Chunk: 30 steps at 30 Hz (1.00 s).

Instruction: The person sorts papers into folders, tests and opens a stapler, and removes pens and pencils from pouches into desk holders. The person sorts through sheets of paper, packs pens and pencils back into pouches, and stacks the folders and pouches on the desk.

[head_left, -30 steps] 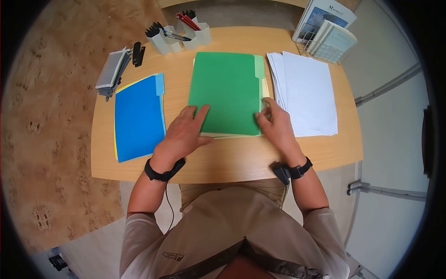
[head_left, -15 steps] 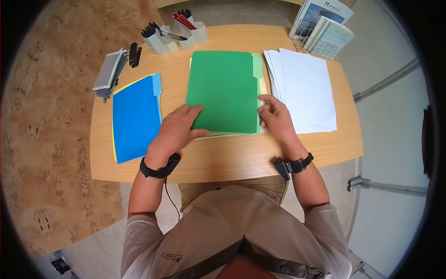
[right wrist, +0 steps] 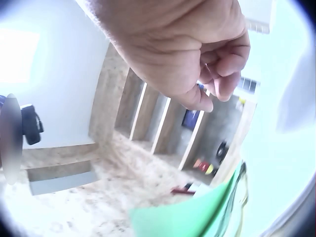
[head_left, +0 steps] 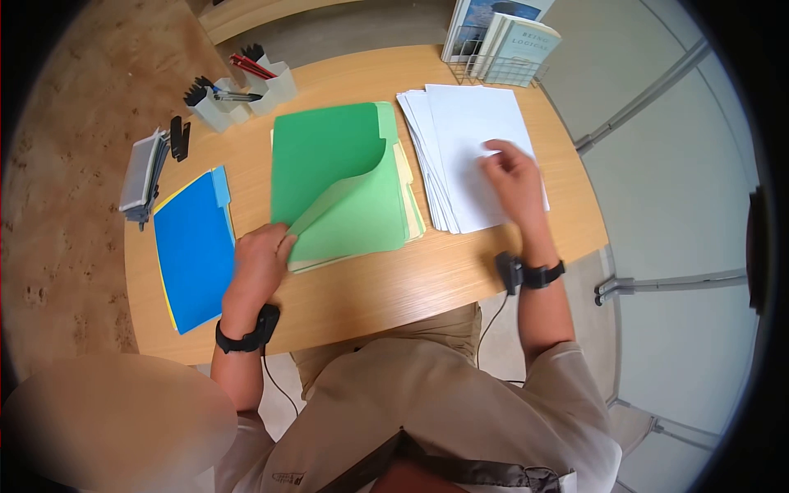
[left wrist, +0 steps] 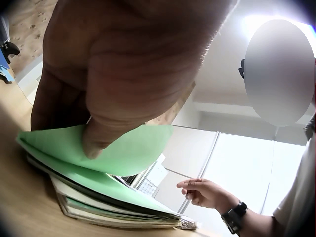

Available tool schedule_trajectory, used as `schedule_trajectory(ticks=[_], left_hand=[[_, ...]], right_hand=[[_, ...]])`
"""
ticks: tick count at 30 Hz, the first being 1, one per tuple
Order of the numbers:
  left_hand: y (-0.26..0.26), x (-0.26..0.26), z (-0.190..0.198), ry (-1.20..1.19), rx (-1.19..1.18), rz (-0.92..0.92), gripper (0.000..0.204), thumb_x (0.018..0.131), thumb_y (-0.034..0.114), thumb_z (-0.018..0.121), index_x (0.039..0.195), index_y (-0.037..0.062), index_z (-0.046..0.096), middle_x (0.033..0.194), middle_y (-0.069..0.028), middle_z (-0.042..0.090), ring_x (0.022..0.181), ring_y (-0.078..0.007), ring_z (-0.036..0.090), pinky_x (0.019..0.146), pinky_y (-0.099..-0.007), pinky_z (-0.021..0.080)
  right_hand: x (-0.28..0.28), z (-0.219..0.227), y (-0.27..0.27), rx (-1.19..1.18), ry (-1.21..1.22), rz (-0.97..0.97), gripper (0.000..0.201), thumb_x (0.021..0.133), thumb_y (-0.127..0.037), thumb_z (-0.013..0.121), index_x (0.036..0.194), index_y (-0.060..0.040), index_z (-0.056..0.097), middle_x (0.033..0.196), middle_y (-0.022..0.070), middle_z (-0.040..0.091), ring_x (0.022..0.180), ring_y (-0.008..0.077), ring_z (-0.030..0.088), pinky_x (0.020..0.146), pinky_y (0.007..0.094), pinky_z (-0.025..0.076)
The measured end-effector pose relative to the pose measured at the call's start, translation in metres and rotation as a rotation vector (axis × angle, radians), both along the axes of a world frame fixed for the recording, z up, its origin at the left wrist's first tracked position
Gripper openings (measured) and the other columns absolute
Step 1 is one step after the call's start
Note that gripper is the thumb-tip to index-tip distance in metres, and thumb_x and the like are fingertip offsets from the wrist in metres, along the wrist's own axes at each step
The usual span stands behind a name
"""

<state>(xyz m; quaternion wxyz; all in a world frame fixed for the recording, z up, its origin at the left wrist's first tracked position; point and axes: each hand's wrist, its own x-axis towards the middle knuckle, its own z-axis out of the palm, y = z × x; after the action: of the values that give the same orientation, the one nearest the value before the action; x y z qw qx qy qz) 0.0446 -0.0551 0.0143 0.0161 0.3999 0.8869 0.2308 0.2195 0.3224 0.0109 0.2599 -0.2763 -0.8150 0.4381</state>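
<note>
A green file folder (head_left: 325, 140) lies on top of a small pile of folders at the middle of the desk. Its front cover is raised and bowed, baring the light green inside (head_left: 362, 218). At the cover's near left edge my left hand (head_left: 261, 255) pinches it; in the left wrist view the thumb (left wrist: 96, 140) lies against the pale green sheet. My right hand (head_left: 514, 177) is over the stack of white paper (head_left: 464, 123), fingers loosely bent and nothing held. The right wrist view shows that hand (right wrist: 197, 54) apart from the folder.
A blue folder (head_left: 197, 255) over a yellow one lies at the left. Behind stand pen holders (head_left: 283, 86), a black stapler (head_left: 179, 138) and a stack of pouches (head_left: 144, 172). A wire rack (head_left: 468, 74) with books stands at the far right.
The green cover, flat before, is now lifted and curled toward the left, held by my left hand. My right hand has left the folder's right edge and moved over the white paper.
</note>
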Motion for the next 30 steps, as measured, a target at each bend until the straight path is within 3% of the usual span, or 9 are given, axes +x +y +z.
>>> schedule_trajectory(ticks=[5,9,11,15,17,21,24,26,30], left_hand=[[-0.002,-0.001,0.0,-0.042,0.032,0.026,0.019,0.088,0.013,0.073,0.086,-0.0026,0.063,0.081,-0.0241,0.063,0.078,-0.0457,0.061,0.065,-0.0477,0.048],[-0.001,-0.001,0.003,-0.068,0.031,0.057,0.02,0.086,0.01,0.075,0.085,-0.0034,0.06,0.082,-0.0255,0.063,0.08,-0.0472,0.061,0.067,-0.0503,0.048],[-0.003,-0.001,0.004,-0.083,0.03,0.068,0.02,0.085,0.01,0.075,0.086,-0.0038,0.061,0.083,-0.0262,0.063,0.08,-0.0476,0.062,0.068,-0.0499,0.049],[-0.005,-0.002,0.002,-0.116,0.033,0.076,0.02,0.086,0.011,0.075,0.092,-0.0039,0.063,0.086,-0.0268,0.065,0.082,-0.0475,0.063,0.069,-0.0493,0.049],[-0.006,-0.002,0.001,-0.143,0.062,0.073,0.02,0.086,0.011,0.074,0.094,-0.0037,0.063,0.087,-0.0269,0.065,0.083,-0.0474,0.063,0.069,-0.0492,0.05],[-0.004,0.001,0.01,-0.163,0.075,0.077,0.019,0.09,0.012,0.072,0.091,-0.0043,0.063,0.081,-0.0265,0.062,0.079,-0.0472,0.061,0.066,-0.0475,0.049],[-0.01,0.002,0.012,-0.179,0.084,0.1,0.022,0.093,0.013,0.071,0.085,-0.0053,0.061,0.076,-0.0256,0.059,0.072,-0.0461,0.057,0.062,-0.0453,0.047],[-0.014,0.002,0.009,-0.18,0.099,0.109,0.025,0.094,0.014,0.07,0.083,-0.0058,0.06,0.073,-0.025,0.058,0.067,-0.0451,0.053,0.059,-0.0438,0.045],[-0.031,0.004,0.003,-0.15,0.253,0.134,0.029,0.095,0.015,0.071,0.08,-0.0058,0.058,0.066,-0.0193,0.053,0.057,-0.0316,0.042,0.053,-0.0389,0.038]], right_hand=[[0.04,-0.033,0.082,0.499,-0.303,-0.336,0.048,0.085,-0.03,0.081,0.116,0.0046,0.07,0.103,0.0193,0.073,0.092,0.0253,0.07,0.08,0.0364,0.056],[0.052,-0.038,0.085,0.309,-0.337,-0.271,0.051,0.084,-0.029,0.082,0.118,0.0072,0.069,0.103,0.0209,0.073,0.093,0.0253,0.071,0.08,0.0359,0.056],[0.053,-0.03,0.087,0.0,-0.334,-0.246,0.044,0.085,-0.027,0.081,0.115,0.0044,0.073,0.1,0.0193,0.075,0.09,0.0258,0.071,0.081,0.0362,0.055],[0.061,-0.036,0.098,0.024,-0.318,-0.299,0.032,0.087,-0.023,0.079,0.106,0.0024,0.076,0.094,0.0163,0.076,0.083,0.0256,0.072,0.077,0.036,0.054],[0.065,-0.039,0.097,0.318,-0.135,-0.335,0.024,0.09,-0.021,0.076,0.097,0.0015,0.076,0.085,0.0115,0.075,0.075,0.0206,0.068,0.072,0.0338,0.053],[0.07,-0.028,0.093,0.405,-0.109,-0.349,0.024,0.093,-0.021,0.073,0.1,0.002,0.075,0.083,0.0097,0.071,0.076,0.0147,0.065,0.072,0.0313,0.052],[0.075,-0.017,0.09,0.182,-0.035,-0.352,0.024,0.098,-0.02,0.07,0.103,0.0022,0.075,0.085,0.0057,0.07,0.079,0.0096,0.062,0.072,0.0277,0.051],[0.079,-0.014,0.09,-0.258,0.354,-0.186,0.022,0.102,-0.018,0.066,0.106,0.0025,0.073,0.09,0.0022,0.07,0.078,0.0071,0.061,0.07,0.0243,0.049],[0.072,-0.003,0.052,-0.469,0.377,-0.072,0.019,0.103,-0.015,0.065,0.107,0.002,0.07,0.091,0.0007,0.07,0.077,0.0058,0.061,0.069,0.0218,0.049]])
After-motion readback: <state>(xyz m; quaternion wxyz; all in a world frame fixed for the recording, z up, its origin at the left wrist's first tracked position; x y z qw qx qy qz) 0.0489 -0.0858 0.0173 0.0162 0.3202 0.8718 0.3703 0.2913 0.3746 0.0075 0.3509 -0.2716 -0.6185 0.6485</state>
